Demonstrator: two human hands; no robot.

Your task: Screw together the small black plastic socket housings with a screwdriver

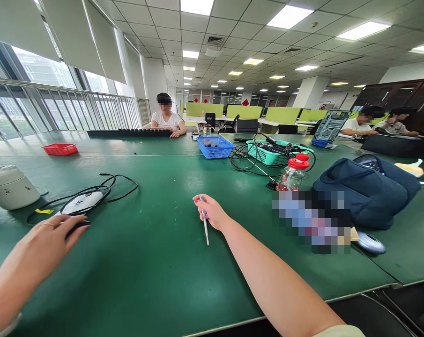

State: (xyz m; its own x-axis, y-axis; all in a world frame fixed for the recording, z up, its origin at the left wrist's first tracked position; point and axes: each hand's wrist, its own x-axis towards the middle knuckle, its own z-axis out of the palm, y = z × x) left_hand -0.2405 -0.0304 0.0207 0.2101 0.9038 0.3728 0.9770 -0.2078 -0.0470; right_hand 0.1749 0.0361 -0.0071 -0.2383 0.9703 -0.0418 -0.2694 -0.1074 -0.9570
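Note:
My right hand [212, 211] is closed around a small screwdriver [204, 223] with a clear handle; its thin shaft points down toward me over the green table [155, 262]. My left hand [45, 241] reaches forward at the lower left, fingers stretched out, its fingertips over a dark object beside a white computer mouse [82, 202]. The mouse's black cable [118, 187] loops across the table behind it. A ring shows on one left finger.
A white appliance [8, 186] stands at the left edge. A dark blue bag [366, 189], a red-capped bottle [293, 173], a blue basket [215, 146], a green basket [268, 152] of cables and a red tray [60, 149] lie beyond. Other people sit at the far side.

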